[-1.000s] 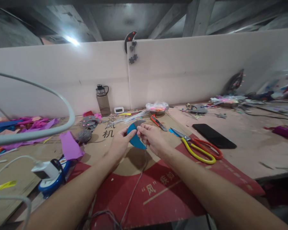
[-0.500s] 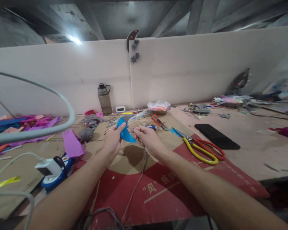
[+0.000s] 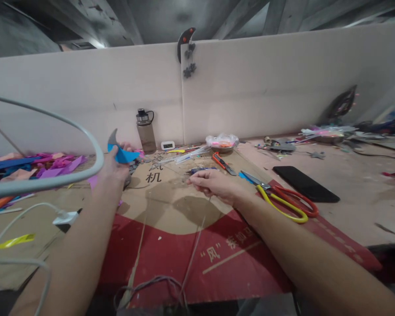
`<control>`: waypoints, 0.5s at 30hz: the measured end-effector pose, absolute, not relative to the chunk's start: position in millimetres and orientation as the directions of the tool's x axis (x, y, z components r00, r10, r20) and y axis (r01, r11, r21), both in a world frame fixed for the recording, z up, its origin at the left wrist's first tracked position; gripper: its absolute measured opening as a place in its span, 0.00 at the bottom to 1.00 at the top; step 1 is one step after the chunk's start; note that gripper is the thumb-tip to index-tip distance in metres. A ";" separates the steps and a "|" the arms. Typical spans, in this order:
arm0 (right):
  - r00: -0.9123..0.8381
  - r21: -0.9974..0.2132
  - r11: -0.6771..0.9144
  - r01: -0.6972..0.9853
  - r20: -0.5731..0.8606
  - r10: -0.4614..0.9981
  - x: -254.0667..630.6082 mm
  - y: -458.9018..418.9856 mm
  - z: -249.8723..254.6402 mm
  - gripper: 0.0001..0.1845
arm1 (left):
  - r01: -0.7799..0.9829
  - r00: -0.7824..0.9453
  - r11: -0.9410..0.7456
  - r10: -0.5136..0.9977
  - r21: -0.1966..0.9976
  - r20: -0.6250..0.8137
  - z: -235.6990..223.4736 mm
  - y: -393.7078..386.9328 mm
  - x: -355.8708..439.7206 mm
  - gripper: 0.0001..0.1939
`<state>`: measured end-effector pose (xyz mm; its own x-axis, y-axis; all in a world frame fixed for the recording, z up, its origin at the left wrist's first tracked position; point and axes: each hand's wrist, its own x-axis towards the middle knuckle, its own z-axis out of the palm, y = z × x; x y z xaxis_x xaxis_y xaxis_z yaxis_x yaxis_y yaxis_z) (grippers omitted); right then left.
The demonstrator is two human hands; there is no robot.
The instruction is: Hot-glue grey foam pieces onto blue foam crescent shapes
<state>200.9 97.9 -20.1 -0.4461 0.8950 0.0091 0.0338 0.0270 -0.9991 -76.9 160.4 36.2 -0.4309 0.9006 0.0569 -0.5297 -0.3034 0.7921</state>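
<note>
My left hand (image 3: 113,164) is raised at the left, closed on a crescent-shaped piece (image 3: 127,155) of blue sheet with a grey tip. Farther right, over the cardboard, my right hand (image 3: 212,183) has its thumb and forefinger pinched together. A thin grey strand of yarn (image 3: 195,245) runs from beneath this hand down to a loose tangle at the front edge. What sits right at the pinched fingertips is too small to make out. Just right of my right hand lie large scissors (image 3: 266,188) with one red and one yellow handle.
Red-and-tan cardboard (image 3: 158,263) covers the table. An orange box cutter (image 3: 223,163), a black phone (image 3: 304,183) and a bowl (image 3: 222,144) lie beyond or right. A bottle (image 3: 146,134) stands by the white partition. A thick grey cable (image 3: 85,131) arcs across the left, above coloured scraps (image 3: 46,169).
My left hand has moved left and away from my right hand, carrying the blue crescent. My right hand stays pinched over the cardboard. The view has shifted slightly.
</note>
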 end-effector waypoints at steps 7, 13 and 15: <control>-0.262 -0.888 0.149 -0.436 0.284 0.922 229.3 102.0 5.5 0.10 | -0.519 -0.638 -0.435 0.770 0.736 0.005 28.0 169.4 -90.7 0.07; -0.600 -0.909 0.329 0.256 0.117 0.792 216.8 93.9 -8.4 0.13 | -0.458 -0.513 -0.429 0.843 0.778 0.163 15.2 162.4 -62.6 0.05; -0.585 -0.726 0.506 0.465 0.177 0.792 209.5 94.4 -16.6 0.14 | -0.412 -0.360 -0.368 0.906 0.834 0.222 7.3 154.8 -43.3 0.04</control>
<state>209.5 94.4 -16.6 -0.5850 0.7915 0.1768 0.4652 0.5061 -0.7263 -43.3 154.8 7.3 -0.3602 0.9061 0.2218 -0.4120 -0.3679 0.8336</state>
